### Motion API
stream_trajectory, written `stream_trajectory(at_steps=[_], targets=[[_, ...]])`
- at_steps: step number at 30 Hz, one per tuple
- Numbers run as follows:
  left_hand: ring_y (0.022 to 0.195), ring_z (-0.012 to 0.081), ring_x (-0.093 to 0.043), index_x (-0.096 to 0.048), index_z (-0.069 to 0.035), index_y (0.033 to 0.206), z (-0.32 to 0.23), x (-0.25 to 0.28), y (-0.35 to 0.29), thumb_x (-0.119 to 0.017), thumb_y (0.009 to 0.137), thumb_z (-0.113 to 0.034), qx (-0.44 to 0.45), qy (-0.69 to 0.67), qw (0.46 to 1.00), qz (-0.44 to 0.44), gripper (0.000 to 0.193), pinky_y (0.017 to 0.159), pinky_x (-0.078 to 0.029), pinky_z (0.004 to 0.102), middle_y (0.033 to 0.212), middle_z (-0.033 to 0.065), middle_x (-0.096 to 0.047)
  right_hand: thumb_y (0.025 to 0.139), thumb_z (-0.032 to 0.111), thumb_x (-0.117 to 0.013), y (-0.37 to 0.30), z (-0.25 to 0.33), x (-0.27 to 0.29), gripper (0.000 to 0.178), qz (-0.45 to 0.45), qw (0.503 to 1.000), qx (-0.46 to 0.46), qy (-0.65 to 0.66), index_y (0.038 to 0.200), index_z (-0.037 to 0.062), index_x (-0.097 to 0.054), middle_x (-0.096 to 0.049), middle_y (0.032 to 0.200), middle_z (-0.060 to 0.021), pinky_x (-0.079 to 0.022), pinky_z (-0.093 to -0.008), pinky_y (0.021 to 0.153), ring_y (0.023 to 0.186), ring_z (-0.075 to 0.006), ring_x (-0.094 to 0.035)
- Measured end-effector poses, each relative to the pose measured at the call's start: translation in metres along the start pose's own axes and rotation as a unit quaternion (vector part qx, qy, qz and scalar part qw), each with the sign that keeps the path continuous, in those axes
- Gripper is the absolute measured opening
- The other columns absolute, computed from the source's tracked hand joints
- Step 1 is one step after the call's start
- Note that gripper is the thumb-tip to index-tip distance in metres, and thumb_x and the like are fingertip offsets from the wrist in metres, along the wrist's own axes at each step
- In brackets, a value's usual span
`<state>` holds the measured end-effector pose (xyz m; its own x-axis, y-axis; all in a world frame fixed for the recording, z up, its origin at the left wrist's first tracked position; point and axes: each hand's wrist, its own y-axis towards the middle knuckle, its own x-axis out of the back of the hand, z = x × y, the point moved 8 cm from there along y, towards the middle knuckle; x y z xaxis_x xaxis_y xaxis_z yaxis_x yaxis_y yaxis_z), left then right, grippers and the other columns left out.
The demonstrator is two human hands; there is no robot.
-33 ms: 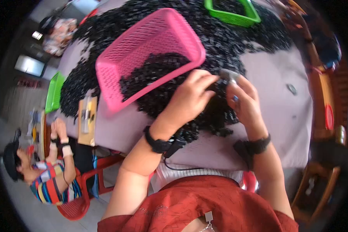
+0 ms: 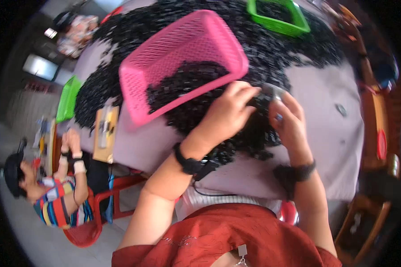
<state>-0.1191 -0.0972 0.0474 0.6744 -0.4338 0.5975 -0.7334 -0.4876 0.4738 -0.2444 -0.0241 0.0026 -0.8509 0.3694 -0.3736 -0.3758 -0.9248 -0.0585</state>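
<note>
My right hand [image 2: 290, 118] is closed on a small grey, shiny tool [image 2: 274, 91], blurred, its exact kind unclear. Beside it, my left hand [image 2: 231, 110] is closed, fingertips drawn together and pointing at the tool. What they pinch, if anything, is too small to make out. Both hands are raised over a heap of small black pieces [image 2: 249, 135] on the cloth. Just beyond the left hand, a pink plastic basket [image 2: 142, 91] stands tilted, partly filled with the same black pieces.
Green baskets stand at the far right [image 2: 280, 26] and far left [image 2: 67, 100]. A wooden board with a metal fitting [image 2: 106, 138] lies near the left edge. A small grey object [image 2: 341, 110] rests on the pale tablecloth [image 2: 321, 147]. A co-worker in a striped shirt [image 2: 67, 200] sits at left.
The whole scene sits slightly farther right in the picture. My hands keep nearly the same pose, with the grey tool still in the right one.
</note>
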Motion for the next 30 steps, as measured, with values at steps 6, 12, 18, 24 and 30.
stream_trajectory(at_steps=[6,12,18,24,30], targets=[[0.096,0.0325,-0.062,-0.061,-0.005,0.107,0.005,-0.012,0.001,-0.070,0.077,-0.006,0.015,0.033,0.999,0.022,0.032,0.080,-0.051,0.0411,0.107,0.0105,-0.056,0.094,0.013,-0.053,-0.004,0.000,0.001,0.031,-0.002,1.000,0.016,-0.027,0.122,-0.0004,-0.055,-0.048,0.069,0.0050,-0.030,-0.0166,0.044,0.053,-0.0019,-0.041],[0.087,0.0340,-0.063,-0.061,-0.007,0.105,0.016,-0.014,-0.001,-0.071,0.075,-0.006,0.043,0.066,0.996,0.044,0.032,0.074,-0.052,0.0432,0.101,0.0120,-0.057,0.093,0.009,-0.058,-0.002,-0.008,-0.008,0.030,0.039,0.998,0.003,-0.047,0.122,-0.0002,-0.056,-0.051,0.069,0.0048,-0.031,-0.0169,0.045,0.051,-0.0021,-0.041],[0.086,0.0350,-0.063,-0.059,-0.006,0.102,0.011,-0.014,0.000,-0.070,0.074,-0.006,0.033,0.078,0.996,0.016,0.029,0.072,-0.052,0.0446,0.096,0.0127,-0.057,0.092,0.010,-0.059,-0.003,-0.010,-0.004,0.026,0.033,0.997,0.012,-0.070,0.117,0.0003,-0.059,-0.054,0.072,0.0043,-0.034,-0.0171,0.048,0.055,-0.0025,-0.046],[0.085,0.0360,-0.063,-0.058,-0.005,0.102,0.017,-0.014,0.000,-0.070,0.074,-0.006,0.036,0.068,0.996,0.033,0.030,0.071,-0.052,0.0455,0.095,0.0135,-0.057,0.092,0.015,-0.060,-0.006,-0.001,-0.015,0.026,0.037,0.991,0.036,-0.124,0.114,0.0017,-0.060,-0.056,0.076,0.0047,-0.037,-0.0178,0.055,0.064,-0.0035,-0.050],[0.086,0.0363,-0.062,-0.058,-0.004,0.097,0.017,-0.010,-0.003,-0.068,0.077,-0.007,0.041,0.044,0.998,0.019,0.022,0.071,-0.051,0.0453,0.093,0.0140,-0.057,0.094,0.017,-0.058,-0.008,0.006,-0.021,0.029,0.041,0.978,0.063,-0.197,0.118,0.0013,-0.059,-0.056,0.078,0.0048,-0.038,-0.0187,0.061,0.067,-0.0045,-0.049]])
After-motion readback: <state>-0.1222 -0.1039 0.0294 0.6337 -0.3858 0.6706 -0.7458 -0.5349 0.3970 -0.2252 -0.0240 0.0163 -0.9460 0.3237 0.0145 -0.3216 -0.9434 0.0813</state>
